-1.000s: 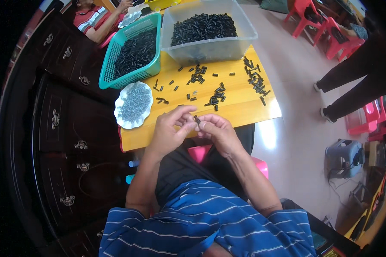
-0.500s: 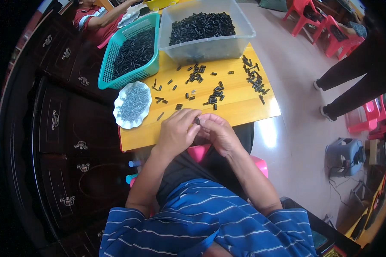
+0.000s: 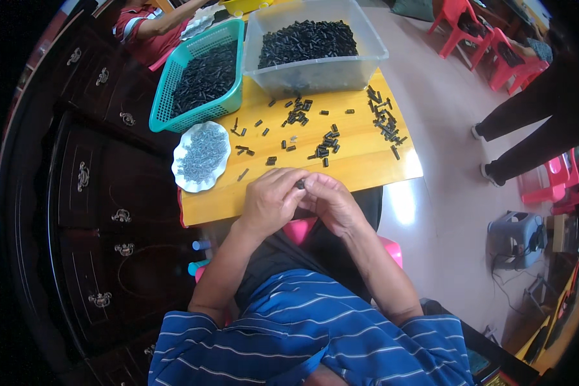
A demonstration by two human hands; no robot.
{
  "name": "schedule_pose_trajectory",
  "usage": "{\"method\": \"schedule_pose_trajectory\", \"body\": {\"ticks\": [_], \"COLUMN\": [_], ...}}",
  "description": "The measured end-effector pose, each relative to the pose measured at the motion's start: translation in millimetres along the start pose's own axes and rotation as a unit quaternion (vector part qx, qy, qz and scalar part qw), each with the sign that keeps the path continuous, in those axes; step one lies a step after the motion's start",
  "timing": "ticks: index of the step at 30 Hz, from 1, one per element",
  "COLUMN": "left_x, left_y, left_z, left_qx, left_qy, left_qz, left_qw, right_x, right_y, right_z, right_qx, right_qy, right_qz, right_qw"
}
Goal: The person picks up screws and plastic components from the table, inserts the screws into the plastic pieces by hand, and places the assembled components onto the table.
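My left hand (image 3: 271,201) and my right hand (image 3: 331,201) meet at the near edge of the yellow table (image 3: 228,204). Between their fingertips they pinch a small black cylindrical piece (image 3: 300,184), mostly covered by the fingers. Beyond the hands, loose black pieces lie in clusters, one small pile (image 3: 328,145) closest to my right hand. A thin dark pin-like piece (image 3: 243,174) rests just past my left hand. To the left, a white scalloped dish (image 3: 177,168) holds many small clear or silvery pieces (image 3: 202,153).
A green perforated basket (image 3: 237,96) and a translucent plastic bin (image 3: 315,77), both filled with black pieces, stand at the table's far side. A dark wooden cabinet (image 3: 96,186) lines the left. Another person (image 3: 145,32) sits far left; someone's legs (image 3: 521,138) stand right, near red stools (image 3: 457,29).
Both hands stay together on the black piece, with only slight finger shifts. The whole view has moved a little, so the table's contents appear slightly farther right.
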State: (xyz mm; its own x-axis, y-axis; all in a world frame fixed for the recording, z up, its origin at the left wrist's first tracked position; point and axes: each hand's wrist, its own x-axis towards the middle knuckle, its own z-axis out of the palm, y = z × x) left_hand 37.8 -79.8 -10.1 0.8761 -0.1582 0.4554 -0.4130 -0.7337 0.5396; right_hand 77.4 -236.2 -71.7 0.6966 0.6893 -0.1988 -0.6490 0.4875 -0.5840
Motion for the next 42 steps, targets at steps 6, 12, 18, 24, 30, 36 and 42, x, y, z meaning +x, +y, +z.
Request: {"method": "schedule_pose_trajectory", "body": {"ticks": [6,12,18,24,30,36,42], "left_x": [-0.3,0.0,-6.5,-16.6,55.3,42.5,13.9], "left_y": [-1.2,3.0,0.0,-31.1,-86.2,-75.9,-62.0], "left_z": [0.5,-9.2,-33.9,-52.4,-101.1,-44.8,18.9], "left_qx": [-0.019,-0.019,-0.109,-0.179,0.024,0.002,0.022], "left_qy": [0.004,-0.045,-0.114,-0.187,0.124,0.043,-0.028], "left_qz": [-0.015,-0.037,-0.113,-0.176,-0.142,-0.133,-0.112], "left_qw": [1.000,0.998,0.981,0.950,0.982,0.990,0.993], "right_x": [-3.0,-2.1,-4.4,-1.8,-3.2,-5.9,-7.8], "right_y": [-4.3,1.0,0.6,14.6,17.5,15.6,9.6], "right_z": [7.4,5.4,1.9,2.4,1.5,4.1,8.7], "right_qx": [-0.014,-0.087,-0.177,-0.206,-0.344,-0.456,-0.599], "right_qy": [0.010,0.008,-0.022,-0.048,-0.026,0.004,-0.001], "right_qz": [-0.005,-0.018,-0.006,0.029,-0.019,-0.078,-0.108], "right_qw": [1.000,0.996,0.984,0.977,0.938,0.887,0.793]}}
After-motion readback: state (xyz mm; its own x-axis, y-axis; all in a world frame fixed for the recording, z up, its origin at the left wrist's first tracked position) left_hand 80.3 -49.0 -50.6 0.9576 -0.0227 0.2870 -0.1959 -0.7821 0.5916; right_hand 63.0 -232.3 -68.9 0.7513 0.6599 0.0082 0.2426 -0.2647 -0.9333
